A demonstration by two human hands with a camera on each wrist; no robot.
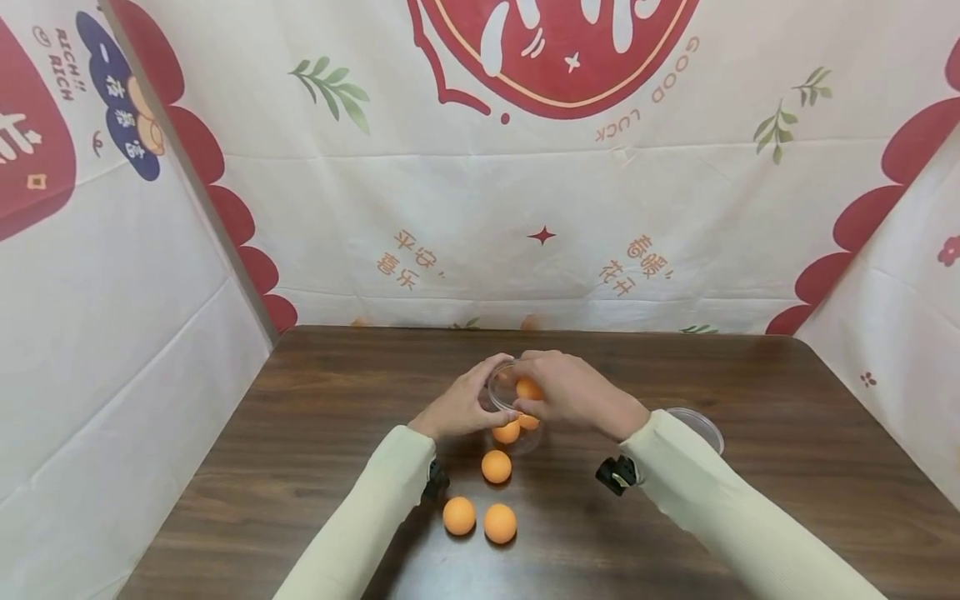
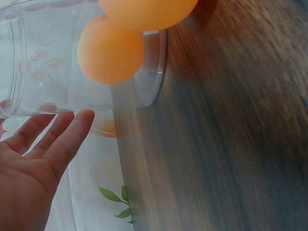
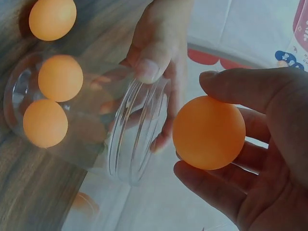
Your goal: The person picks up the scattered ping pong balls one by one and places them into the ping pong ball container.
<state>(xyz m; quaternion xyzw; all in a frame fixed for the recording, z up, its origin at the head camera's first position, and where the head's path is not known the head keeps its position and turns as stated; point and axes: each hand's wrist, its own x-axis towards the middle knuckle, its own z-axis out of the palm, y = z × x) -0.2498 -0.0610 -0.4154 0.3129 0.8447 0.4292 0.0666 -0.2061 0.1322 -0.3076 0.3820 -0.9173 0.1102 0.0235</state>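
A clear plastic jar (image 3: 126,134) stands upright on the table, with two orange ping-pong balls (image 3: 60,78) at its bottom. My left hand (image 1: 459,406) holds the jar near its rim, thumb on the near side and fingers around the far side. Just over the jar's mouth, my right hand (image 1: 576,390) pinches another orange ping-pong ball (image 3: 209,132) between thumb and fingers. In the head view the right hand covers part of the jar's rim.
Three loose ping-pong balls lie in front of the jar: one ball close by (image 1: 497,467), the others nearer, at left (image 1: 459,516) and right (image 1: 499,523). A clear round lid (image 1: 697,427) lies beyond the right forearm. Printed cloth (image 1: 480,200) hangs behind the wooden table (image 1: 315,467).
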